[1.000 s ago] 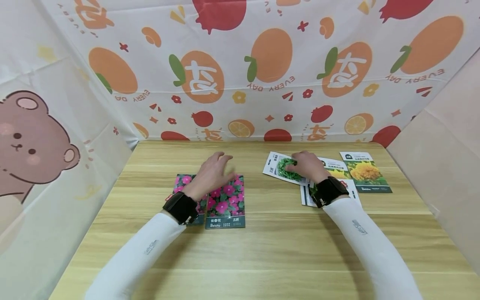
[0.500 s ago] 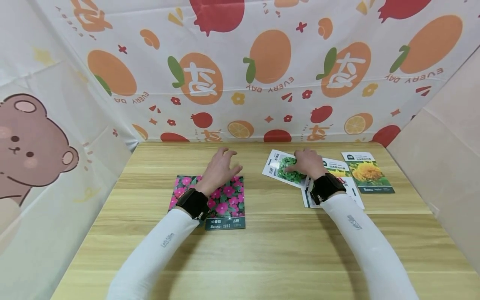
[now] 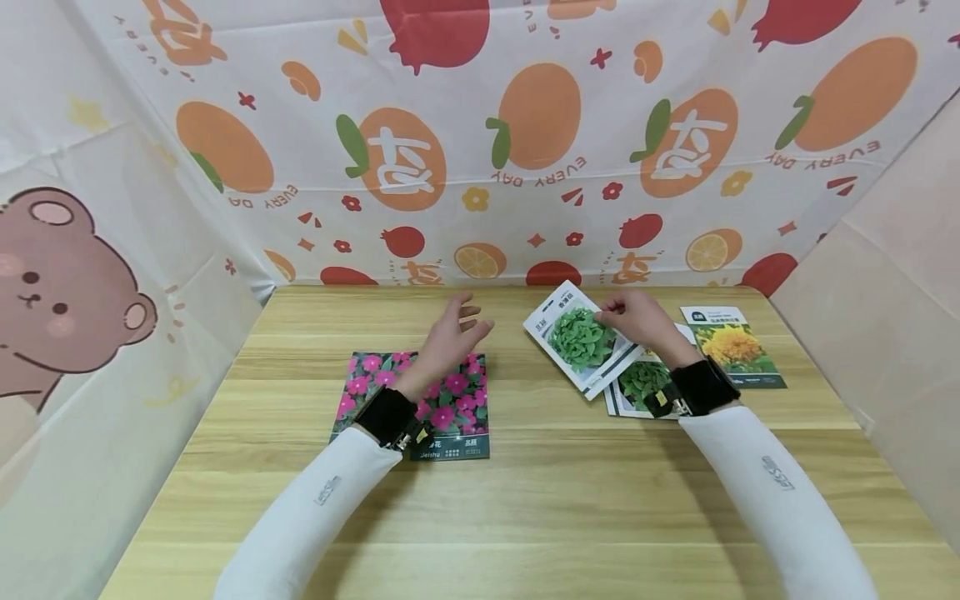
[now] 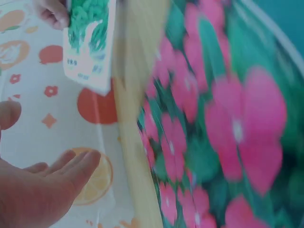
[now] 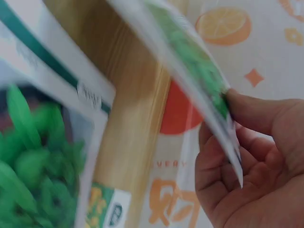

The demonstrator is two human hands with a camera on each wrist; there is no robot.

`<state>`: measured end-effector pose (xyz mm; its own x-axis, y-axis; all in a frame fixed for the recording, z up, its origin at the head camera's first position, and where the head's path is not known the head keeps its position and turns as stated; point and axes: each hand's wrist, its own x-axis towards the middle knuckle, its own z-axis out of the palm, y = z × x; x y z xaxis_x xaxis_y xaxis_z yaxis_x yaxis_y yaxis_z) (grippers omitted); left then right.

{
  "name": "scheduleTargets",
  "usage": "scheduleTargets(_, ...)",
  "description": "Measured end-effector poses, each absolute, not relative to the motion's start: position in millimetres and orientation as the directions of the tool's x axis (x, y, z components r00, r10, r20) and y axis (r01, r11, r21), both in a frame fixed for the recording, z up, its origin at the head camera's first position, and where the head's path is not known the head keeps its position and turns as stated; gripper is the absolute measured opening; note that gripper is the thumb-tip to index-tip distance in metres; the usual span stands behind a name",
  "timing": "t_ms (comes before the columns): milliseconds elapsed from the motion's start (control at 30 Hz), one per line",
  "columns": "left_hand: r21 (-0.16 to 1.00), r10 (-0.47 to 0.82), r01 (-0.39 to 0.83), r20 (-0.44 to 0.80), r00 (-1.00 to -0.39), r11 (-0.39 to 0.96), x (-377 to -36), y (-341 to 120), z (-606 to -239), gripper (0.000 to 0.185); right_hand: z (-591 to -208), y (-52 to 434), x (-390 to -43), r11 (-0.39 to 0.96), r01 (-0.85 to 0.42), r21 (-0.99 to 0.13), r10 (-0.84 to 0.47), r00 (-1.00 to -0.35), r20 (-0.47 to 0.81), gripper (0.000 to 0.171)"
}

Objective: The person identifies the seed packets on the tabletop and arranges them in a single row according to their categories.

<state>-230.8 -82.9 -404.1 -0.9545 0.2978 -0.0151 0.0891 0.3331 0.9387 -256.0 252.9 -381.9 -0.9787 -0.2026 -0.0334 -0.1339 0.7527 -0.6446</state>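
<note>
My right hand point(image 3: 628, 312) pinches the top edge of a white seed packet with a green leafy picture point(image 3: 582, 340) and holds it tilted above the table; the same green packet point(image 5: 199, 80) runs edge-on past my right-hand fingers point(image 5: 247, 142) in the right wrist view and shows as a packet point(image 4: 90, 42) in the left wrist view. My left hand point(image 3: 450, 337) hovers with fingers spread and relaxed over two pink-flower packets point(image 3: 453, 400), holding nothing; its fingers point(image 4: 52, 175) show beside the pink-flower packet point(image 4: 223, 133).
More packets lie flat under and beside my right wrist: another green-leaf packet point(image 3: 641, 383), blurred in close-up as a green-leaf packet point(image 5: 38, 156), and a yellow-flower packet point(image 3: 731, 346). The wooden table point(image 3: 525, 500) is walled by fruit-print cloth point(image 3: 480, 142).
My right hand has lifted the green-leaf packet off the pile, uncovering another green packet beneath. My left hand rose from the pink-flower packets and moved right.
</note>
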Motion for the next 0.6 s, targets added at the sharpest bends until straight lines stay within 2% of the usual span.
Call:
scheduleTargets(133,0.991,0.301,-0.069,-0.101,-0.948,0.115,-225,-75,-401,0.072,-383,246,-241,0.654,-0.062,-0.754,-0.156,-0.986,-0.055,0.025)
scheduleTargets(300,0.964,0.33,-0.231,-0.178,-0.927,-0.13,-222,-63,-402,0.067,-387,230,-221,0.484,0.023,-0.875,-0.138,-0.985,-0.103,0.031)
scheduleTargets(467,0.936,0.334,-0.271,-0.187,-0.924,-0.223,-218,-58,-401,0.059,-392,217,-207,0.404,0.058,-0.913,-0.128,-0.985,-0.119,0.031)
scheduleTargets(600,0.939,0.296,-0.263,-0.192,-0.936,-0.221,-216,-58,-402,0.048,-395,210,-201,0.361,0.071,-0.93,-0.111,-0.987,-0.118,0.031)
